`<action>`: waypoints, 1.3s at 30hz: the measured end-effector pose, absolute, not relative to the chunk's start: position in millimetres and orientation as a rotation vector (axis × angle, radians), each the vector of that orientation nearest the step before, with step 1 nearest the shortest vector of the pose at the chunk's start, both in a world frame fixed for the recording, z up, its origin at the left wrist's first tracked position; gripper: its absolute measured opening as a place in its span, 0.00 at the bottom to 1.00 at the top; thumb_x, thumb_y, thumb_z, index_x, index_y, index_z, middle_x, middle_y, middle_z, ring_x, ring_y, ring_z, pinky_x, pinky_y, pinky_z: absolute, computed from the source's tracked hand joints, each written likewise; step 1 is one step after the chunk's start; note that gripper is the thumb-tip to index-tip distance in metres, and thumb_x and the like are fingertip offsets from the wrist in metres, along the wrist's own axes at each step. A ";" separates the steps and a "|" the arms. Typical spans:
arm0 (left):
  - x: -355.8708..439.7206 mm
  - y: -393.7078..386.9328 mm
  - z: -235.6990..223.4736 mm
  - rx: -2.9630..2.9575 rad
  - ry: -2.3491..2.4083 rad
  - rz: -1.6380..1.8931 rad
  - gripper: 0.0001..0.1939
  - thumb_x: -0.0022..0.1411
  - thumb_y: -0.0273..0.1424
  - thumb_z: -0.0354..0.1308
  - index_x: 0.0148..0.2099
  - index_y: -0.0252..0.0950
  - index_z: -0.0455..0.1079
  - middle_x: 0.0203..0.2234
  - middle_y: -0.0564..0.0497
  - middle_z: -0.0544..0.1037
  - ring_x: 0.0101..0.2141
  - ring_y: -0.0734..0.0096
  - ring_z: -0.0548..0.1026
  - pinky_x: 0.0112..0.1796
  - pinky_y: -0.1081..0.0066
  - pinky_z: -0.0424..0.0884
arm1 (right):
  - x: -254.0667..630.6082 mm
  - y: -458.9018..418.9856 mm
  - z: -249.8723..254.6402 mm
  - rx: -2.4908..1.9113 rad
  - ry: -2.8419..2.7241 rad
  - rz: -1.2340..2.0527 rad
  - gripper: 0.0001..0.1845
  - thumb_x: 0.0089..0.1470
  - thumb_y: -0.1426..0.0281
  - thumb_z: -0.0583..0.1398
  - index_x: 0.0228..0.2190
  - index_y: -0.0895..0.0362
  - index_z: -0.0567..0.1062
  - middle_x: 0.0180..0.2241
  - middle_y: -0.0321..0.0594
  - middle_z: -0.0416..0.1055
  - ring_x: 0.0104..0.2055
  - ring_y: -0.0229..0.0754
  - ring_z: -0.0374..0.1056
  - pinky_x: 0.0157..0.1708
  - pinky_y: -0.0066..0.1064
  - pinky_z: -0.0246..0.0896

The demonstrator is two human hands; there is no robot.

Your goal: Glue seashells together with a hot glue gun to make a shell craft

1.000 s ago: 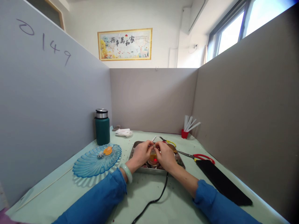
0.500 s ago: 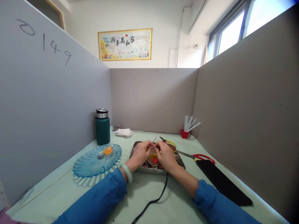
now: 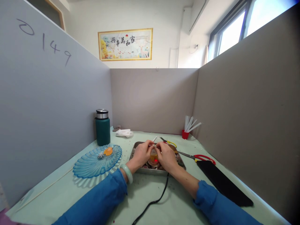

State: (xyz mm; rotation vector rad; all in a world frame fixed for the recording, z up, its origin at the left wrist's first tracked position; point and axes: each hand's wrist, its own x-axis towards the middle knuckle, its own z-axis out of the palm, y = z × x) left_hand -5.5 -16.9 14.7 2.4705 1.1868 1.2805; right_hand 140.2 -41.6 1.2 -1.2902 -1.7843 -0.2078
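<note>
Over a shallow metal tray (image 3: 150, 171), my left hand (image 3: 142, 153) and my right hand (image 3: 167, 156) meet fingertip to fingertip. Both are closed in a pinch. Whatever sits between the fingertips is too small to make out. Just below them in the tray is a round amber-coloured thing (image 3: 153, 157) with a red light glowing on it. Dark and pale bits lie around it, partly hidden by my hands. A black cord (image 3: 154, 202) runs from the tray's front side toward me.
On the left are a blue fluted glass plate (image 3: 89, 164) bearing an orange piece (image 3: 108, 151) and a small silvery one, and a green flask (image 3: 102, 129). Right of the tray lie red-handled scissors (image 3: 203, 157), yellow-handled snips (image 3: 172, 143), a black strip (image 3: 225, 184) and a red cup (image 3: 185, 134) of white sticks.
Almost nothing differs. My fingertips have shifted very slightly while both hands stay pinched over the tray.
</note>
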 end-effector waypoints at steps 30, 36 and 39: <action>-6.1 -14.2 14.3 2.500 1.154 1.249 0.11 0.61 0.32 0.49 0.40 0.37 0.72 0.33 0.48 0.79 0.33 0.69 0.74 0.34 0.73 0.66 | 145.0 -42.8 15.4 -1.297 -1.889 -0.417 0.05 0.53 0.74 0.56 0.27 0.56 0.70 0.27 0.39 0.69 0.32 0.41 0.62 0.31 0.29 0.50; -7.1 -13.5 13.4 2.497 1.228 1.270 0.10 0.61 0.30 0.49 0.39 0.38 0.72 0.31 0.49 0.78 0.32 0.69 0.74 0.34 0.74 0.66 | 149.4 -35.6 35.2 -1.333 -2.102 -0.481 0.04 0.54 0.71 0.56 0.29 0.55 0.71 0.27 0.39 0.69 0.30 0.40 0.62 0.27 0.29 0.46; -7.5 -14.0 14.3 2.488 1.252 1.318 0.11 0.61 0.31 0.48 0.39 0.38 0.72 0.31 0.49 0.78 0.32 0.70 0.74 0.35 0.74 0.66 | 150.2 -33.7 36.3 -1.289 -2.085 -0.457 0.04 0.54 0.71 0.56 0.29 0.55 0.71 0.27 0.38 0.69 0.31 0.40 0.63 0.29 0.28 0.47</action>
